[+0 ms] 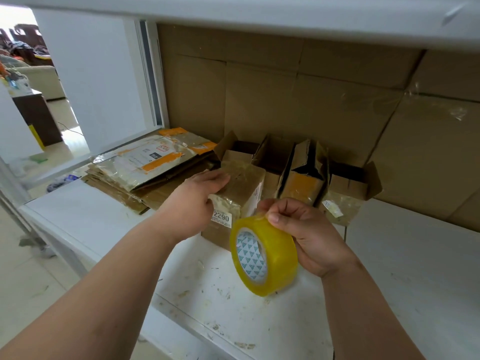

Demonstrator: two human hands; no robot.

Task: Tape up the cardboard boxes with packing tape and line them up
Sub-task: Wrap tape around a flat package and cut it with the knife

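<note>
Two hands share the work at the closed cardboard box (235,193) on the white counter (104,219): left hand (197,201) lies flat-fingered on its top to steady it, while right hand (298,229), just right of it, pinches the yellow tape roll (265,255), likely seeking the free end; open boxes (306,167) wait behind.

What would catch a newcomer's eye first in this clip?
The yellow tape roll stands out, gripped by the right hand low in the middle, above the white table. Just behind it, the left hand rests flat on a closed cardboard box bearing a 2290 label. Behind that stands a row of open boxes, with flattened cardboard stacked to the left.
</note>
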